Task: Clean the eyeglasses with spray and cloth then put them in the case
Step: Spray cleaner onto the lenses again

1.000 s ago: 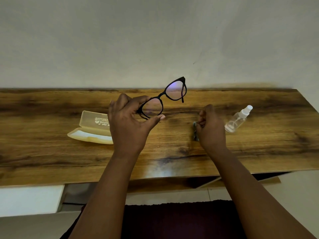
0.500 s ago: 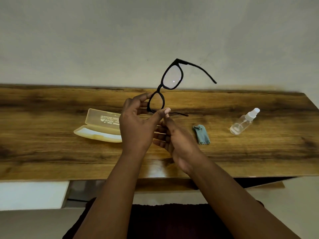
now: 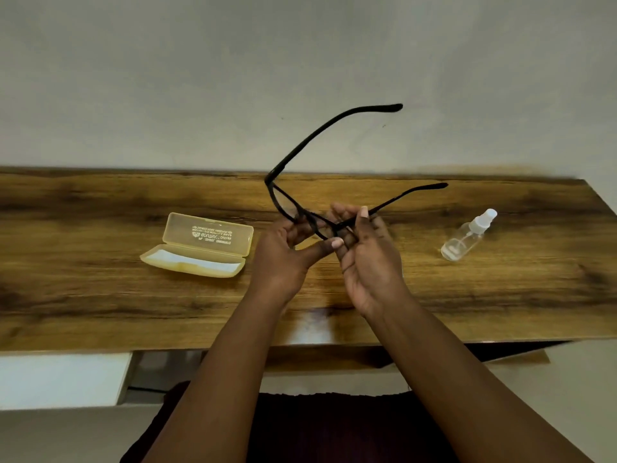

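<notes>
Bare forearms; dark, perhaps maroon, garment below.

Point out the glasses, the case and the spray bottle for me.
glasses (image 3: 309,142): head view, on the raised upper arm.
case (image 3: 207,236): head view, on the open lid.
spray bottle (image 3: 462,243): head view, on the clear body.

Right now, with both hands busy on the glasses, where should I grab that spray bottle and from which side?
Probably around the clear body of the spray bottle, coming from its near right side with the right hand. It lies on the wooden table with its white nozzle pointing up and away, so the smooth cylinder is the widest open part; nothing sits beside it. The eyeglasses would stay in the left hand.
</notes>
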